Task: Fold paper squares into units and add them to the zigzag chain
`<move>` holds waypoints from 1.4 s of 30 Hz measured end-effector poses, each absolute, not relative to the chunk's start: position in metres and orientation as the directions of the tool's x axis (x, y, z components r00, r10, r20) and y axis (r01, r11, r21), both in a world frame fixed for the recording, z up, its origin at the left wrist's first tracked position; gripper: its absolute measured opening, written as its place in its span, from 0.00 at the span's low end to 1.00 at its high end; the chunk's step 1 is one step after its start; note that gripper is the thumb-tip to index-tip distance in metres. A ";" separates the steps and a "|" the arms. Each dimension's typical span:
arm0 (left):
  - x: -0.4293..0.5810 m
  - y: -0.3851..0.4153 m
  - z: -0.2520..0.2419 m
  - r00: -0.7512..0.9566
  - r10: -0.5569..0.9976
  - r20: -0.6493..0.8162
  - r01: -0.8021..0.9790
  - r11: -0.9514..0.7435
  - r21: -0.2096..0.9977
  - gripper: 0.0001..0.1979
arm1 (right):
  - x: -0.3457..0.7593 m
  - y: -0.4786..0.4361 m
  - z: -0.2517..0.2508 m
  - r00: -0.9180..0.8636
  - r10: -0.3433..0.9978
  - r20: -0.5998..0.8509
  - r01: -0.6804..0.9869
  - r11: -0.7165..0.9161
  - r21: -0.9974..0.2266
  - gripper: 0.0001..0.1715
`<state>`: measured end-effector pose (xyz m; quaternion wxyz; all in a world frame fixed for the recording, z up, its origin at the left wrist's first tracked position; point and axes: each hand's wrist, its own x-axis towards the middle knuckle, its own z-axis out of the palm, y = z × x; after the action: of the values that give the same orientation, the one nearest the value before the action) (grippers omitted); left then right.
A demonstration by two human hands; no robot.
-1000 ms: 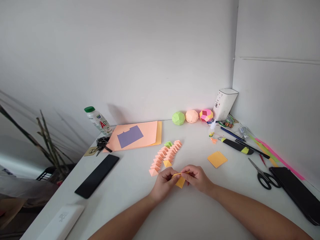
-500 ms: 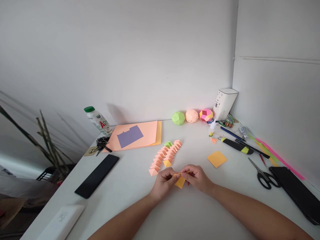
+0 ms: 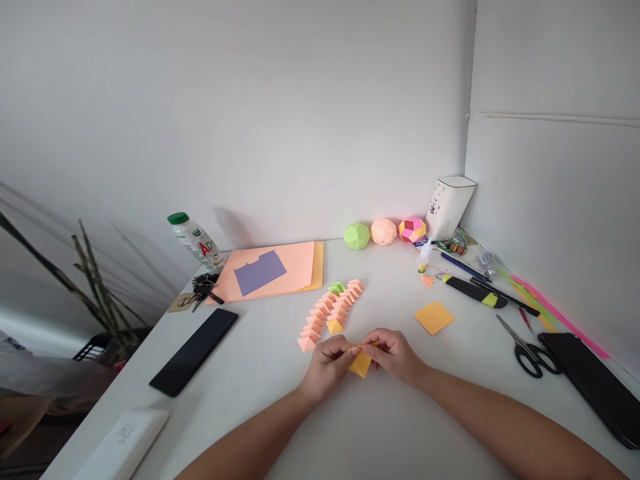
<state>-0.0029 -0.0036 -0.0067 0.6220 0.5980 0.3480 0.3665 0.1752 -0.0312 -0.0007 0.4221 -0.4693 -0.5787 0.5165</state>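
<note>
Between my two hands is a partly folded yellow-orange paper piece (image 3: 362, 363). My left hand (image 3: 330, 365) pinches its left side between thumb and fingers; my right hand (image 3: 393, 357) pinches its upper right edge. Just beyond them lie two rows of small folded peach units (image 3: 311, 328), with a green unit (image 3: 337, 289) at the far end and a yellow one (image 3: 335, 326) at the near end. A stack of square orange paper (image 3: 435, 318) rests to the right of my right hand.
Scissors (image 3: 529, 351), a cutter (image 3: 473, 291) and a black case (image 3: 593, 387) lie right. Three paper balls (image 3: 383, 232) stand by the wall. A phone (image 3: 195, 352), a white box (image 3: 125, 443), paper sheets (image 3: 300, 267) and a bottle (image 3: 197, 243) are left.
The yellow-orange paper has tilted very slightly between my fingers, its lower corner shifting a little right. Both hands keep their pinch in nearly the same place.
</note>
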 end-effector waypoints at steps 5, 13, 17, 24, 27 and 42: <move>-0.004 -0.005 -0.005 0.496 0.868 -0.019 0.010 0.017 1.000 0.21 | 0.176 -0.030 -0.004 -0.205 0.979 -0.006 0.104 0.016 -0.994 0.12; -0.001 -0.006 -0.004 0.472 0.879 0.062 -0.041 -0.048 0.998 0.10 | 0.176 -0.030 -0.004 -0.226 0.974 -0.032 0.102 -0.009 -0.995 0.11; 0.000 -0.005 -0.008 0.465 0.882 0.073 0.030 -0.099 0.995 0.08 | 0.176 -0.031 -0.002 -0.239 0.970 -0.032 0.131 -0.001 -0.991 0.10; -0.001 -0.006 -0.007 0.464 0.880 0.098 0.060 -0.142 0.988 0.05 | 0.176 -0.031 -0.003 -0.247 0.969 -0.010 0.146 0.027 -0.989 0.10; -0.001 -0.007 -0.007 0.473 0.875 0.098 0.075 -0.151 0.986 0.03 | 0.175 -0.031 -0.005 -0.257 0.966 -0.003 0.174 0.044 -0.984 0.09; -0.004 -0.007 -0.005 0.469 0.881 0.065 -0.055 -0.044 0.998 0.06 | 0.177 -0.033 -0.001 -0.198 0.980 -0.003 0.093 0.016 -0.996 0.07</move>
<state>-0.0043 -0.0071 -0.0046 0.6026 0.6095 0.3388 0.3880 0.1766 -0.0329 -0.0011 0.4254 -0.4691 -0.5719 0.5215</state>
